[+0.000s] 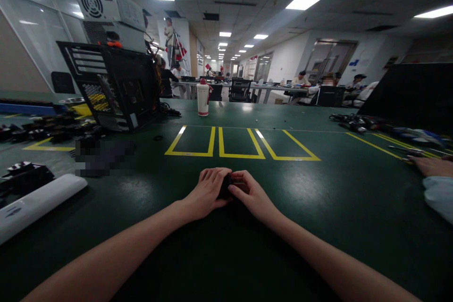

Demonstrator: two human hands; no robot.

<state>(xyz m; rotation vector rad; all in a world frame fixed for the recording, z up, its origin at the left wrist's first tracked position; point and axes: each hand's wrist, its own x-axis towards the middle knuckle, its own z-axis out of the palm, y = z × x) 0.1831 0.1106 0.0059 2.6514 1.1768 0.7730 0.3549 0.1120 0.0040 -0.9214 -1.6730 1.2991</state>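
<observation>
Both hands meet at the middle of the green table (170,245), just in front of the yellow tape outlines. Between them is a small, dark, blocky object (225,187), mostly covered by fingers, so its kind does not show. My left hand (211,191) wraps over it from the left, thumb low and fingers across the top. From the right, my right hand (252,193) grips the same object between thumb and bent fingers. The object seems to be at or near the tabletop; whether it touches the surface is hidden.
A black computer case (123,87) with a power supply (113,7) on top stands left. A white bottle (203,98) is behind the yellow tape (242,155). Dark parts and a long white object (42,203) lie left. Another person's hand (433,166) reaches in at right near cables (356,122).
</observation>
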